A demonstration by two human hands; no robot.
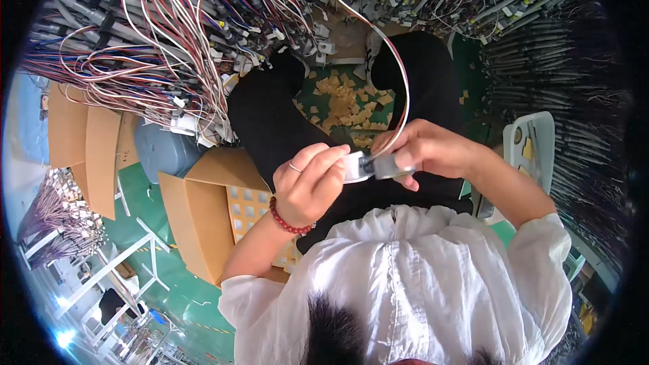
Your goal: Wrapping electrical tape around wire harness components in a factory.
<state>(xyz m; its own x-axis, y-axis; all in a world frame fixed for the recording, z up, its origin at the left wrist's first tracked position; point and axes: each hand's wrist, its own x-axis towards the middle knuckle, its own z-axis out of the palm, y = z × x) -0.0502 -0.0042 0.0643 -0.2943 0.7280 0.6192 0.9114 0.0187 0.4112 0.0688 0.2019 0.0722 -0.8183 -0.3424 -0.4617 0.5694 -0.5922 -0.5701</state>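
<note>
Above my lap, my left hand [307, 186] is closed on a small white fitting [355, 167], pinched between thumb and fingers. My right hand [433, 152] grips a grey rounded piece [393, 165], with the thumb lying over it. A narrow dark part [367, 164] sits between the two pieces; how they join is too small to tell. From beside my right fingers a thin cable of white and reddish wires [404, 81] arches up toward the wire bundles.
Thick wire bundles [169, 34] with white connectors hang ahead and left; grey cables [541, 74] crowd the right. An open cardboard box [193, 223] with white pieces in a grid stands by my left arm. Cardboard scraps [345, 101] litter the green floor. A pale plastic chair [541, 128] stands right.
</note>
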